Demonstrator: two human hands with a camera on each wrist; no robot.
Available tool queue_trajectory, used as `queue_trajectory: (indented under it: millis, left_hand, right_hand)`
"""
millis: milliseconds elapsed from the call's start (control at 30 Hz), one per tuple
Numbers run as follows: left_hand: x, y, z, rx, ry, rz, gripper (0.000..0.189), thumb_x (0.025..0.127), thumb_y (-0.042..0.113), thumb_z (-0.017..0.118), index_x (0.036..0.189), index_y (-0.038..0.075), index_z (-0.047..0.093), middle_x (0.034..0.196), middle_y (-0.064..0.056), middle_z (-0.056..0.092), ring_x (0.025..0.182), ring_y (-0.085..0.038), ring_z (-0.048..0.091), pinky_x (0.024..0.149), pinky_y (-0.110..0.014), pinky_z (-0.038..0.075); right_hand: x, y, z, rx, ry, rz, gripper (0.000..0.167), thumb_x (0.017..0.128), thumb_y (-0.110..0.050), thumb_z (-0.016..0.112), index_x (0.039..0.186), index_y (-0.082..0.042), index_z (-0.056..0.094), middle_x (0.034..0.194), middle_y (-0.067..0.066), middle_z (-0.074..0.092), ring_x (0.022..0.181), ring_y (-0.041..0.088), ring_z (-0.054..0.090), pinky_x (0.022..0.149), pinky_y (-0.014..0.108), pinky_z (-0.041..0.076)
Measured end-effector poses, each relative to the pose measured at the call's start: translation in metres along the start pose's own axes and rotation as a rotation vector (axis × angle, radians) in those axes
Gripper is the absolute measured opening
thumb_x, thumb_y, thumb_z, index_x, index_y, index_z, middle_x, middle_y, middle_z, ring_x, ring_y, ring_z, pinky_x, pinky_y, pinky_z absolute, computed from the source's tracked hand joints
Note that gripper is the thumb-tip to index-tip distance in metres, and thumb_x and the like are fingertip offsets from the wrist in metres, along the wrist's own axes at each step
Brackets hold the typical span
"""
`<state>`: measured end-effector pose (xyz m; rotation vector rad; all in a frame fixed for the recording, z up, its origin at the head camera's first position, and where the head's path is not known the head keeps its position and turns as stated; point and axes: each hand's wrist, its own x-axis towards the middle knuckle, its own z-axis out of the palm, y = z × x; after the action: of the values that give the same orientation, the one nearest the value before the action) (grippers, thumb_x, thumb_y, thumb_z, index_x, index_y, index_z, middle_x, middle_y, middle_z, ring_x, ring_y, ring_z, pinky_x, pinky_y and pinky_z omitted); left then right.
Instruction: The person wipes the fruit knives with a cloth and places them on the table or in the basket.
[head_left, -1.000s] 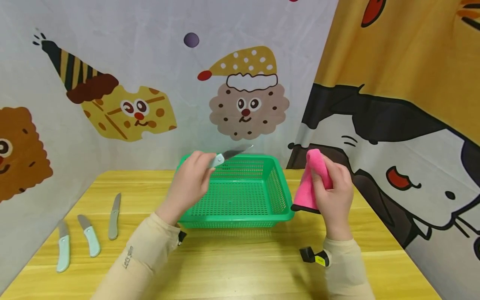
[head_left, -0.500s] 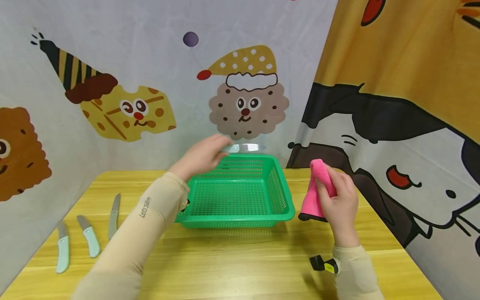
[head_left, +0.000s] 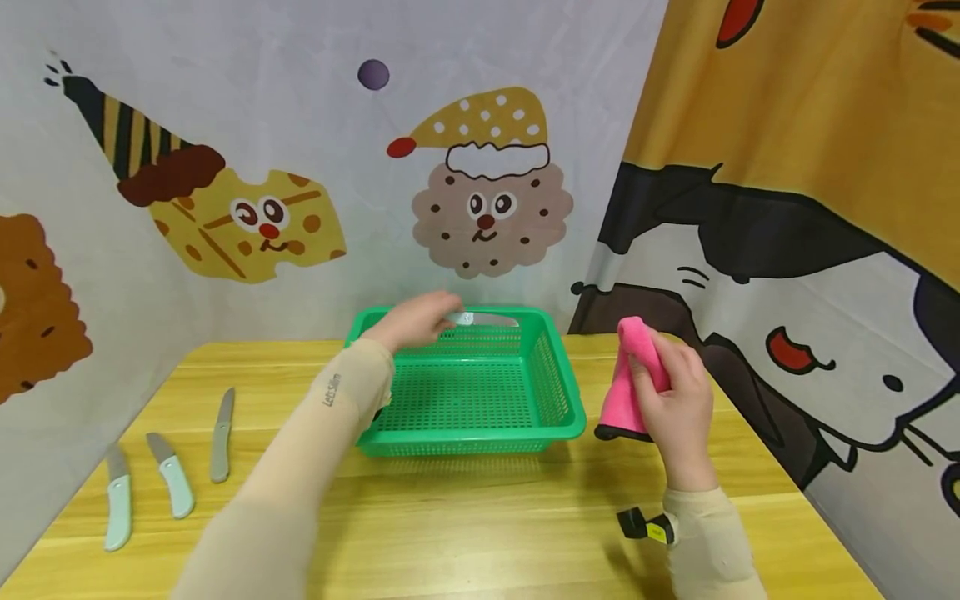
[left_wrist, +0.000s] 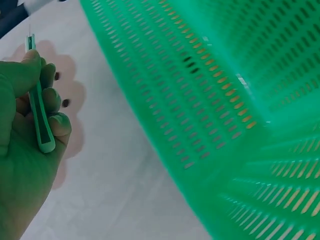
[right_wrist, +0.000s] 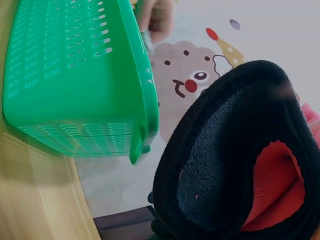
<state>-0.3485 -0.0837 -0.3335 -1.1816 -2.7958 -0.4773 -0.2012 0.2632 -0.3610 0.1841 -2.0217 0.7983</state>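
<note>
My left hand [head_left: 422, 320] grips a small knife [head_left: 491, 319] by its pale green handle, over the back of the green plastic basket [head_left: 480, 435]. The blade points right, roughly level. In the left wrist view the fingers curl round the knife handle [left_wrist: 41, 117], outside the basket wall [left_wrist: 165, 90]. To the right of the basket, my right hand [head_left: 678, 408] pinches a folded pink cloth [head_left: 633, 387] with a black edge. That cloth's black trim [right_wrist: 220, 100] fills much of the right wrist view, hiding most of the hand.
Three folding-style knives lie on the wooden table at left: one pale green [head_left: 119, 512], another pale green [head_left: 177, 487], and a greyish one [head_left: 220, 450]. A printed cartoon curtain [head_left: 300, 100] hangs behind and beside the table [head_left: 450, 533].
My left hand has moved right and further over the basket, with the knife turning from tilted up to nearly level, then lowering. The right hand with the cloth has shifted slightly down and right.
</note>
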Motion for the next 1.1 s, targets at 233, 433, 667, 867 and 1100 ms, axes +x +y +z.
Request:
queue_trajectory:
  millis: [233,433,667,867,1100]
  left_hand:
    - [0.007,-0.012,0.025,0.047,-0.087,-0.046,0.020,0.097,0.007,0.063,0.117,0.009,0.062,0.110,-0.006,0.063,0.104,-0.023,0.061,0.093,-0.038,0.050]
    - [0.011,-0.014,0.037,0.102,-0.152,-0.079,0.012,0.097,0.008,0.064,0.107,0.012,0.062,0.102,-0.003,0.062,0.097,-0.022,0.061,0.088,-0.038,0.052]
    - [0.014,-0.010,0.044,0.127,-0.229,-0.130,0.010,0.097,0.010,0.064,0.106,0.013,0.061,0.102,-0.002,0.062,0.099,-0.022,0.060,0.089,-0.038,0.051]
    - [0.013,-0.009,0.051,0.098,-0.271,-0.179,0.010,0.098,0.010,0.064,0.107,0.011,0.065,0.105,-0.003,0.066,0.102,-0.023,0.062,0.090,-0.038,0.051]
    - [0.010,-0.008,0.054,-0.015,-0.260,-0.266,0.019,0.095,0.010,0.068,0.113,0.010,0.070,0.116,-0.007,0.067,0.112,-0.027,0.060,0.096,-0.042,0.049]
  right_hand:
    - [0.001,-0.002,0.002,0.018,-0.006,-0.007,0.040,0.084,-0.002,0.077,0.123,-0.010,0.070,0.101,0.017,0.062,0.090,0.025,0.054,0.067,0.019,0.037]
    - [-0.001,-0.003,0.004,0.018,-0.021,-0.001,0.040,0.085,-0.004,0.077,0.123,-0.011,0.070,0.103,0.016,0.062,0.092,0.024,0.054,0.067,0.020,0.037]
    - [0.001,-0.003,0.003,0.013,-0.002,-0.012,0.040,0.084,-0.004,0.077,0.124,-0.010,0.070,0.104,0.017,0.062,0.093,0.027,0.055,0.066,0.025,0.037]
    - [0.002,-0.003,0.003,0.000,-0.026,-0.006,0.040,0.085,-0.004,0.076,0.124,-0.010,0.070,0.103,0.016,0.062,0.092,0.027,0.055,0.067,0.023,0.038]
    - [-0.001,-0.004,0.003,-0.009,-0.044,-0.003,0.041,0.085,-0.004,0.076,0.125,-0.011,0.069,0.103,0.016,0.061,0.092,0.026,0.054,0.067,0.022,0.039]
